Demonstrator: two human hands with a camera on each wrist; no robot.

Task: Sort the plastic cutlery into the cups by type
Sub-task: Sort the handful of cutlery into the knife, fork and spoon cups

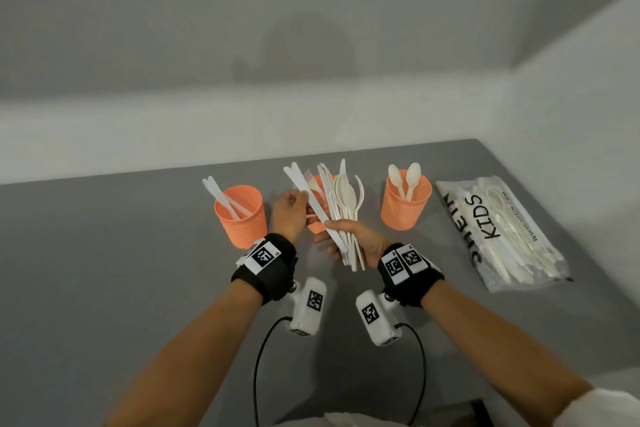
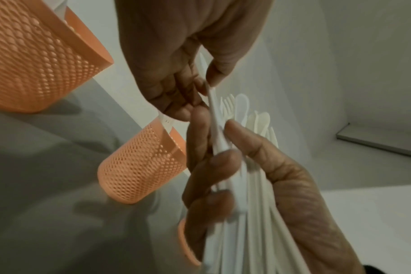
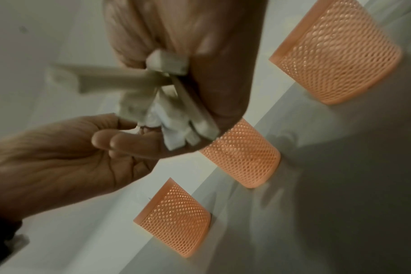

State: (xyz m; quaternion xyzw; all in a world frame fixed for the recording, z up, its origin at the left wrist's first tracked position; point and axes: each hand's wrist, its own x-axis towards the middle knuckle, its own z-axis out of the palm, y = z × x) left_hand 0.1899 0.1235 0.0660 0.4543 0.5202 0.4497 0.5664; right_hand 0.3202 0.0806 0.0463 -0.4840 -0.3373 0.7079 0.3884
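Note:
Three orange mesh cups stand in a row on the grey table. The left cup (image 1: 240,215) (image 2: 35,55) (image 3: 174,216) holds knives, and the right cup (image 1: 405,201) (image 3: 336,55) holds two spoons. The middle cup (image 1: 316,224) (image 2: 141,163) (image 3: 244,157) is mostly hidden behind my hands; a fork shows above it. My right hand (image 1: 346,234) (image 2: 258,176) grips a fanned bundle of white cutlery (image 1: 341,204) (image 3: 174,113) by the handles. My left hand (image 1: 294,206) (image 2: 195,89) pinches one white knife (image 1: 304,189) (image 2: 212,111) at the bundle's left side.
A clear plastic bag (image 1: 502,232) printed "KIDS", with more white cutlery inside, lies at the table's right. Walls close off the table at the back and right. Black cables (image 1: 258,367) hang from the wrist cameras near the front edge.

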